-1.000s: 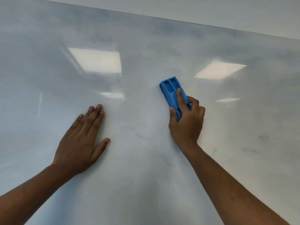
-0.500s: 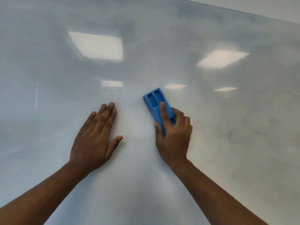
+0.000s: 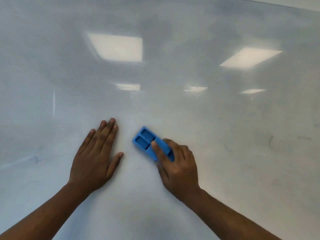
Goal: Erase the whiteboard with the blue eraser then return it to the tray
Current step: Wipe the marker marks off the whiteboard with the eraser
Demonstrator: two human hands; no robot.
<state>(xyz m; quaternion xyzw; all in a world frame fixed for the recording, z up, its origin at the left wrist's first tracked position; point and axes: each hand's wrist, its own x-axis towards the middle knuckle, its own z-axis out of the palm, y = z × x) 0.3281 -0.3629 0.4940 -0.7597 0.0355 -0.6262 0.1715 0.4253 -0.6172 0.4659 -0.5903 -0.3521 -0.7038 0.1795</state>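
Note:
The whiteboard (image 3: 173, 110) fills almost the whole view, smeared grey with faint marker traces. My right hand (image 3: 178, 168) grips the blue eraser (image 3: 147, 141) and presses it flat on the board, its free end tilted up to the left. My left hand (image 3: 97, 156) lies flat on the board just left of the eraser, fingers spread, holding nothing. The tray is out of sight.
Faint dark marker strokes (image 3: 271, 142) remain at the right, and a small bluish smudge (image 3: 35, 159) at the left. Ceiling lights (image 3: 116, 47) reflect in the glossy surface. The board's top edge (image 3: 285, 4) shows at the upper right.
My right hand has wiped the eraser down and to the left across the board, tilting it further left. My left hand stays flat on the board, now close beside the eraser.

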